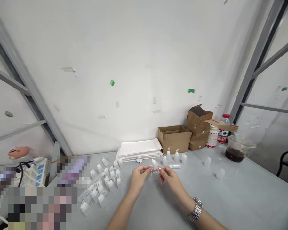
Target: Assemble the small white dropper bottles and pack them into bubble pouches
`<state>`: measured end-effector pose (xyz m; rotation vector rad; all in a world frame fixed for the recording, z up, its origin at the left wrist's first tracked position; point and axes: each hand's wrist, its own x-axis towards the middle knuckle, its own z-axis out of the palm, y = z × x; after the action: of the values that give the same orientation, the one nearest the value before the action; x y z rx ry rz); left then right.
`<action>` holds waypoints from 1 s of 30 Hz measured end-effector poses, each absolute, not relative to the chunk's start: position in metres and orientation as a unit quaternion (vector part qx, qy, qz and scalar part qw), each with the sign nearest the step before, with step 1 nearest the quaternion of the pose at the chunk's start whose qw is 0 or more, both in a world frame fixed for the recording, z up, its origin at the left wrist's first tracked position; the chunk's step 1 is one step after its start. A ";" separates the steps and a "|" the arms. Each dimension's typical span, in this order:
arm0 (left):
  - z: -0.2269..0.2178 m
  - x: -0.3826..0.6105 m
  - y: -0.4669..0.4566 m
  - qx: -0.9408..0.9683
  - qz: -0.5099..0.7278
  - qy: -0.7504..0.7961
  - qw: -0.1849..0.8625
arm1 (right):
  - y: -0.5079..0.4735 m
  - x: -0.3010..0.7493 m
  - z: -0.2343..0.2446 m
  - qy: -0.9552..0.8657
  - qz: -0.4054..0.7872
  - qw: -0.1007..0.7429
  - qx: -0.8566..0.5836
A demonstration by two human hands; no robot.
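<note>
- L hand (140, 175): thumb + finger narrow, nearly meeting at the tips; couldn't tell what, if anything, they pinched, too small & blurred.
- R hand (170, 179): tips narrow too, holding, as far as I could see, a small white bottle (155, 164) by its lower end.
- That bottle was up off the table (254, 204), tilted, top to the upper L, right by both sets of tips.
- Step in hand, I'd guess: two-handed fingertip work on one bottle, not yet set down.
- Next move prob. called for R steady, L doing the fine bit — light pinch, b/c soft-looking plastic could slip or squash.
- L side: bunch of bottles (111, 183), many w/ looped straps.
- Ahead: clear tube (175, 166) lying flat just past R hand; box (175, 145) beyond, mailers (140, 147) stacked beside it.
- R side: two more bottles (207, 162) — well apart from my hands.
</note>
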<state>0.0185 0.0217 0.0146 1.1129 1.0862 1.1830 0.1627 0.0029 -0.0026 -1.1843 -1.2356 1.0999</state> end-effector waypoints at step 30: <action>0.025 0.011 0.018 0.551 0.448 0.459 0.534 | -0.007 0.161 -0.001 -0.568 0.330 0.530 -0.535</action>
<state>0.0110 0.0182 0.0250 1.3122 1.0940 1.0670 0.1608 -0.0071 -0.0010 -1.2781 -1.3568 0.7886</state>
